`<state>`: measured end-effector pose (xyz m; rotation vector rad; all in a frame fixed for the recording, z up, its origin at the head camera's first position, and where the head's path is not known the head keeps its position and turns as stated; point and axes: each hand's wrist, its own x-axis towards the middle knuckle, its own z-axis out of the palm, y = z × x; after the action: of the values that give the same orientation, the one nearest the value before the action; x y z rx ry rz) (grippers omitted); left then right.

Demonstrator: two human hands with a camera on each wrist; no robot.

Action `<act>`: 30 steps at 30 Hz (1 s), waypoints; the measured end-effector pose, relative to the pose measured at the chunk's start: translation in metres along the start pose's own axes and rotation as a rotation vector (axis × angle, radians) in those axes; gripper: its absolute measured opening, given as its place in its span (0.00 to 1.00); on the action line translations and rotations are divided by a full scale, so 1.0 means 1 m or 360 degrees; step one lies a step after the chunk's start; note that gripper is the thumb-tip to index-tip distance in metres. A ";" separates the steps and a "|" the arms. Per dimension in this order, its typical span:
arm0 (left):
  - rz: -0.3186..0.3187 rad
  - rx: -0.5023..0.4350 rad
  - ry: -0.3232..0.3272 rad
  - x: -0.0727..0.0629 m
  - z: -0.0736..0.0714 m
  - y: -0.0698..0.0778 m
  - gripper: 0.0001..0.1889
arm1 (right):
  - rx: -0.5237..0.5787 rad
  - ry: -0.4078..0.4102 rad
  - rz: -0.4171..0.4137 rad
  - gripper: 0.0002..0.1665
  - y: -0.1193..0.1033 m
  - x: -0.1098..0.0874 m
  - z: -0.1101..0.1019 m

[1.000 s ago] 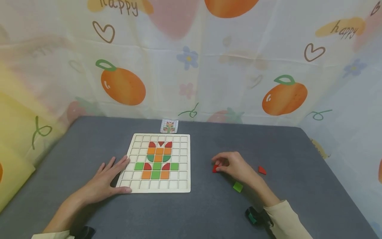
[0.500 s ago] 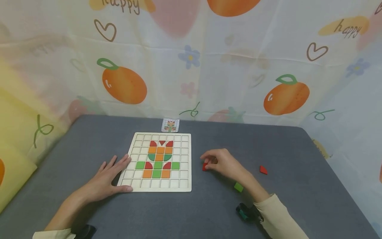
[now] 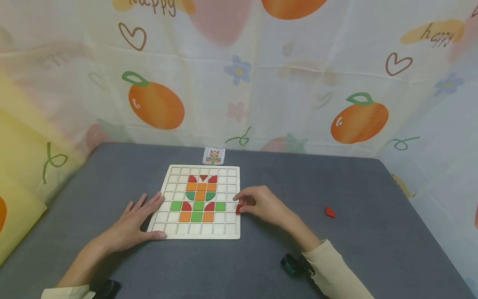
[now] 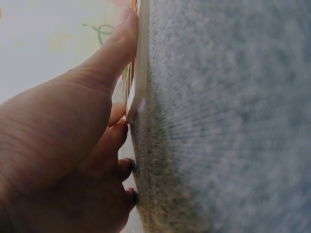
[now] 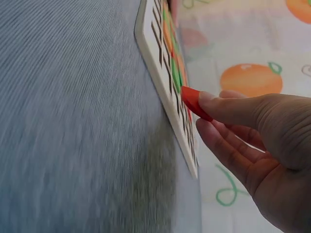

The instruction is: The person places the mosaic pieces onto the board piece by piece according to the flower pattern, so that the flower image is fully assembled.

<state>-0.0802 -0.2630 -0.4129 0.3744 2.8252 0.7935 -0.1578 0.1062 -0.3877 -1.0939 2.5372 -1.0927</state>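
A white gridded puzzle board [image 3: 229, 229] lies on the grey table, its middle filled with red, orange and green tiles in a tulip-like pattern. My left hand [image 3: 127, 230] spreads along the board's left side, thumb on the front-left corner and straight fingertips at the edge. Between thumb and fingertips, my right hand [image 3: 263, 203] pinches a small red tile [image 5: 195, 103] with a curved side. That tile is over the board's right edge in the head view, and the right wrist view has it close above the grid face.
A small printed card [image 3: 213, 156] with a similar flower pattern sits behind the board. Another red tile [image 3: 330, 212], rounded on one side, lies to the right on the table [image 3: 354, 249]. A patterned cloth [image 3: 291, 91] hangs behind.
My right hand has carried the red tile leftward from the table to the board's right edge. The loose green tile is now hidden behind my right forearm. My left hand stays put.
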 end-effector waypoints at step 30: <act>0.0000 0.0005 0.0004 0.000 0.000 -0.001 0.58 | -0.0026 -0.0148 -0.0071 0.15 -0.023 0.031 0.037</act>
<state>-0.0803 -0.2640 -0.4132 0.3743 2.8292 0.7904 -0.1517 0.0538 -0.3947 -1.1823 2.4655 -1.0091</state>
